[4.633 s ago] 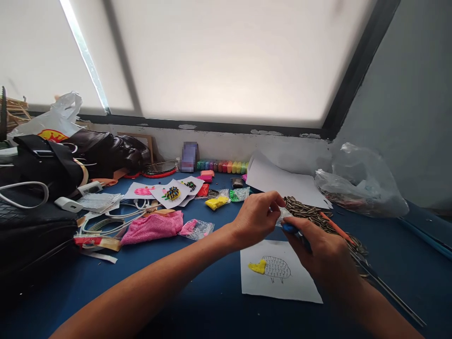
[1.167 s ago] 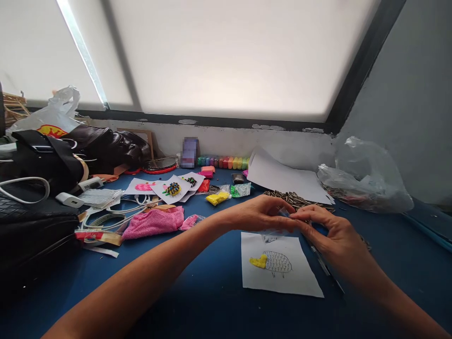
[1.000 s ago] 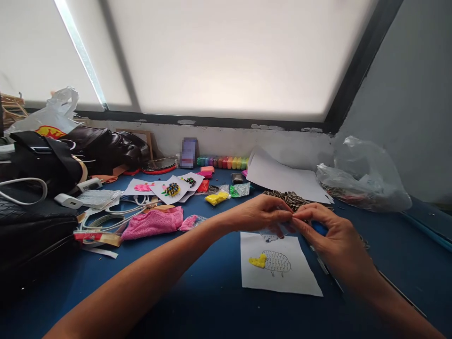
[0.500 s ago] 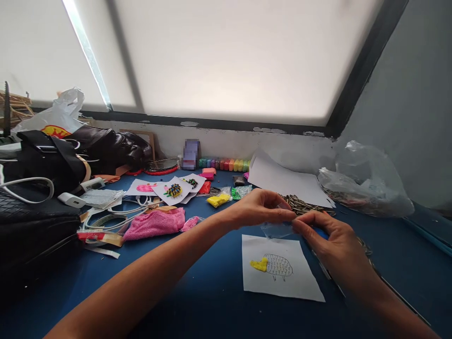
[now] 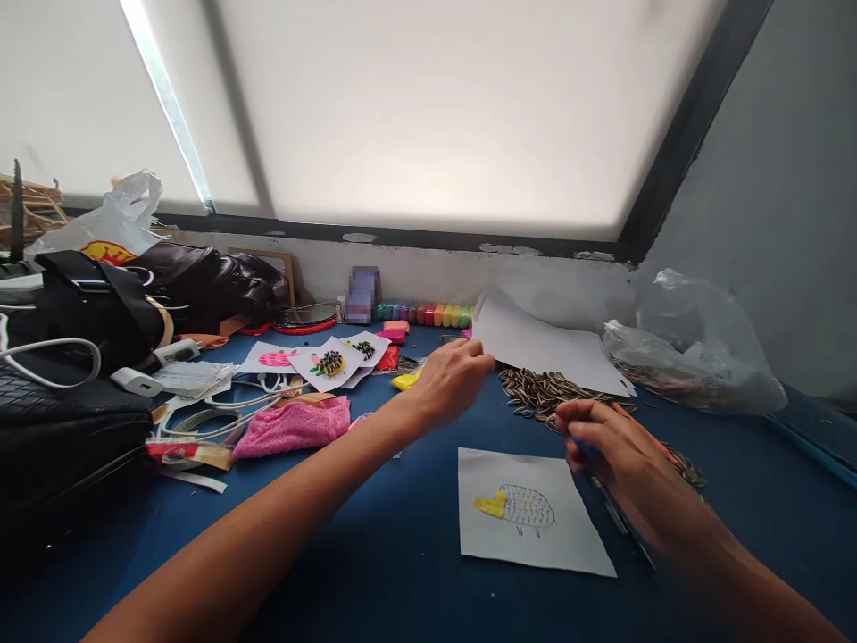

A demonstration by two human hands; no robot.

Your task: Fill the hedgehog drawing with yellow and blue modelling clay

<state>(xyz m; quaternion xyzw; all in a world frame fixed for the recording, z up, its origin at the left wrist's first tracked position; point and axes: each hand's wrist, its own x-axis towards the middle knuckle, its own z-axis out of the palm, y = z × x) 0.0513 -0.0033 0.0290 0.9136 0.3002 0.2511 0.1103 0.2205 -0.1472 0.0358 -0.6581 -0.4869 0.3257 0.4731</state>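
My left hand [image 5: 456, 379] is closed above the table near the middle, its fingertips turned away, so whatever it may hold is hidden. My right hand [image 5: 626, 460] has its thumb and fingers pinched together; anything small between them cannot be made out. Below and between the hands lies a sheet of white paper [image 5: 536, 549] with a drawn oval animal body full of small marks. Yellow clay [image 5: 492, 505] covers its head part. A pile of striped sunflower seeds [image 5: 545, 393] lies just beyond the right hand. A thin metal tool [image 5: 622, 518] rests beneath that hand.
Blank white sheets [image 5: 549, 344] and a clear plastic bag [image 5: 703, 357] are behind the seeds. Finished pictures [image 5: 328, 362], a yellow clay packet [image 5: 405, 381], a row of coloured clay [image 5: 428, 313] and a pink cloth [image 5: 295, 427] lie left of centre. Black bags [image 5: 73, 464] fill the left.
My hands, together at a clear plastic bag before, have come apart. The left hand has moved left and the bag no longer shows between them. The seed pile is now more exposed.
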